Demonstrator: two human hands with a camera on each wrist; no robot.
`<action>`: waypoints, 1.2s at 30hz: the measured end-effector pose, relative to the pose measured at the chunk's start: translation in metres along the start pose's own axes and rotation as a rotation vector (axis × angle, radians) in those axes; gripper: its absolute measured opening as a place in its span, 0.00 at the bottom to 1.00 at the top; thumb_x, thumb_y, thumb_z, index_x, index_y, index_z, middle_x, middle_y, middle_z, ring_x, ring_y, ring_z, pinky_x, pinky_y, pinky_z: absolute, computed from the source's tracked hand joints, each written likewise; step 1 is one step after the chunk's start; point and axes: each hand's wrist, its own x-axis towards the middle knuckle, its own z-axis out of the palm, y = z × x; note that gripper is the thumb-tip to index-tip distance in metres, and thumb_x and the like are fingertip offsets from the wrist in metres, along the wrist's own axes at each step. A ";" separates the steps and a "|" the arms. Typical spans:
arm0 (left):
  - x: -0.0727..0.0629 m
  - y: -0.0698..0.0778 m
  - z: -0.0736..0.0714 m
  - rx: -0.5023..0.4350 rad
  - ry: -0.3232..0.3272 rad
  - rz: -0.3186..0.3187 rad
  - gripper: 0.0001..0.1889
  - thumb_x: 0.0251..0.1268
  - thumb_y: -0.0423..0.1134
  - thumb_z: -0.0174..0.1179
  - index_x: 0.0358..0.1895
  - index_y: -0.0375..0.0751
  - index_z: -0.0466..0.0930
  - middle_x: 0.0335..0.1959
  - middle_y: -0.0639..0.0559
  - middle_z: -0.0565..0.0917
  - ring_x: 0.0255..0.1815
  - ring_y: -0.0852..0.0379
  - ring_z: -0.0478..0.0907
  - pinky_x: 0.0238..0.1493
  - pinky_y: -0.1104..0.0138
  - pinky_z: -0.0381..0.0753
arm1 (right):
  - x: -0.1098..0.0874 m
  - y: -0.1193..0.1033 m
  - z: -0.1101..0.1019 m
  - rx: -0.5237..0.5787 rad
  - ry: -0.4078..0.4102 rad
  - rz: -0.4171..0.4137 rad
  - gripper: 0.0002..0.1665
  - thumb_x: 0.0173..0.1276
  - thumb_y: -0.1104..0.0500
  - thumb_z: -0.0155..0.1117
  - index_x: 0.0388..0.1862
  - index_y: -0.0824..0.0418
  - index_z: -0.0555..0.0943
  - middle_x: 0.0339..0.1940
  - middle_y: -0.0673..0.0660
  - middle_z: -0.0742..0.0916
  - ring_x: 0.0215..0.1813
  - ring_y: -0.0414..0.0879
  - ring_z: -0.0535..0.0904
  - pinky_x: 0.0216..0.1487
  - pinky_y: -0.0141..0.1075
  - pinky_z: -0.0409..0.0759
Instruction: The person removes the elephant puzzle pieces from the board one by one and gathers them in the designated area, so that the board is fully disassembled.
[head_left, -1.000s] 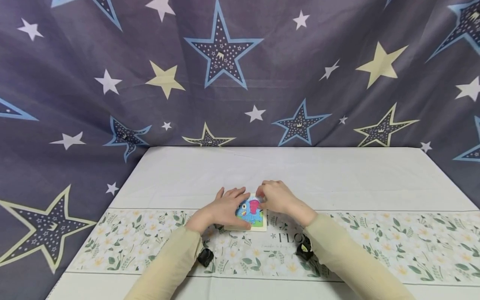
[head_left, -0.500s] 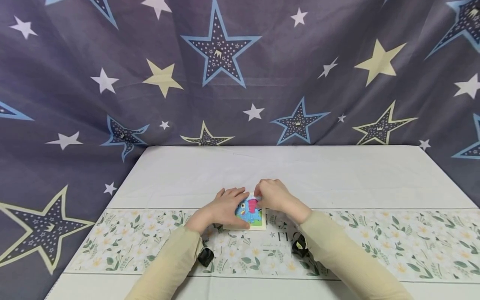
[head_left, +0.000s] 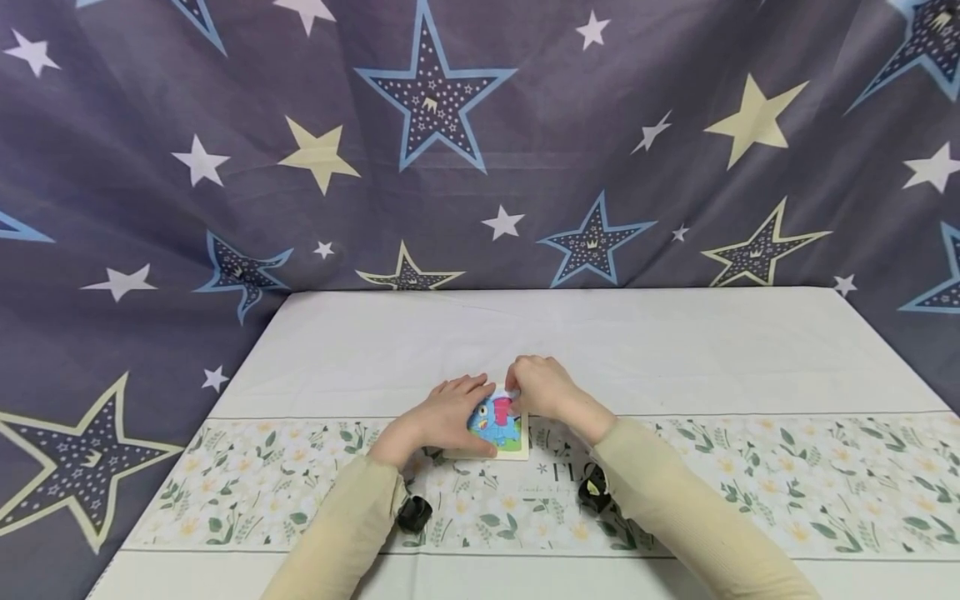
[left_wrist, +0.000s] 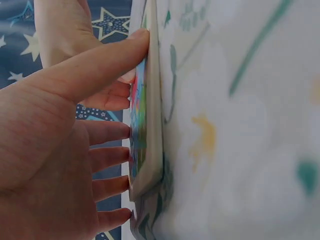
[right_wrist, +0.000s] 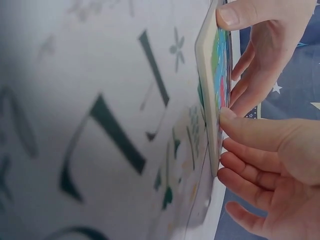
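A picture board [head_left: 497, 429] is lying on a white cloth [head_left: 637, 342], straddling the far edge of a floral band [head_left: 750, 492]. The left hand [head_left: 442, 419] is resting on the board's left side, fingers spread; the right hand [head_left: 546, 390] is touching its far right part with bent fingers, pinching or not I cannot tell. Behind the board, a dark starry curtain [head_left: 525, 150] is hanging

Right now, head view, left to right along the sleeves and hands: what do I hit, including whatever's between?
Left sleeve → left hand → picture board → right hand → right sleeve.
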 end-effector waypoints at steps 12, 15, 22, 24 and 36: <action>-0.002 0.000 0.002 -0.047 0.005 -0.001 0.49 0.48 0.58 0.64 0.71 0.42 0.50 0.73 0.44 0.48 0.73 0.41 0.42 0.68 0.46 0.45 | 0.000 -0.001 0.002 0.000 -0.006 0.019 0.16 0.46 0.56 0.75 0.33 0.60 0.83 0.29 0.51 0.81 0.31 0.43 0.75 0.42 0.41 0.74; -0.003 0.000 0.002 -0.061 0.011 0.002 0.49 0.48 0.58 0.64 0.71 0.42 0.50 0.73 0.44 0.48 0.73 0.41 0.42 0.68 0.47 0.45 | -0.001 -0.002 0.002 -0.013 -0.003 0.022 0.16 0.46 0.55 0.75 0.34 0.60 0.83 0.29 0.51 0.82 0.32 0.43 0.75 0.44 0.42 0.73; -0.003 0.001 0.002 -0.067 0.014 0.000 0.49 0.48 0.57 0.64 0.71 0.41 0.50 0.73 0.44 0.48 0.73 0.41 0.42 0.68 0.46 0.44 | -0.003 -0.001 0.003 -0.035 0.025 0.005 0.18 0.47 0.55 0.75 0.37 0.61 0.83 0.31 0.53 0.84 0.34 0.45 0.78 0.46 0.43 0.74; -0.003 0.000 0.003 -0.066 0.016 -0.002 0.49 0.48 0.57 0.64 0.71 0.42 0.50 0.73 0.45 0.48 0.73 0.42 0.42 0.68 0.47 0.44 | -0.004 -0.001 0.004 -0.030 0.030 0.003 0.19 0.47 0.56 0.75 0.38 0.61 0.83 0.32 0.53 0.84 0.35 0.46 0.78 0.46 0.42 0.74; -0.002 -0.002 0.005 -0.059 0.025 0.002 0.49 0.48 0.58 0.64 0.71 0.42 0.50 0.73 0.45 0.49 0.73 0.42 0.42 0.68 0.47 0.45 | -0.004 0.002 0.006 0.029 0.036 0.014 0.17 0.47 0.57 0.74 0.38 0.59 0.83 0.33 0.53 0.83 0.35 0.45 0.78 0.42 0.40 0.75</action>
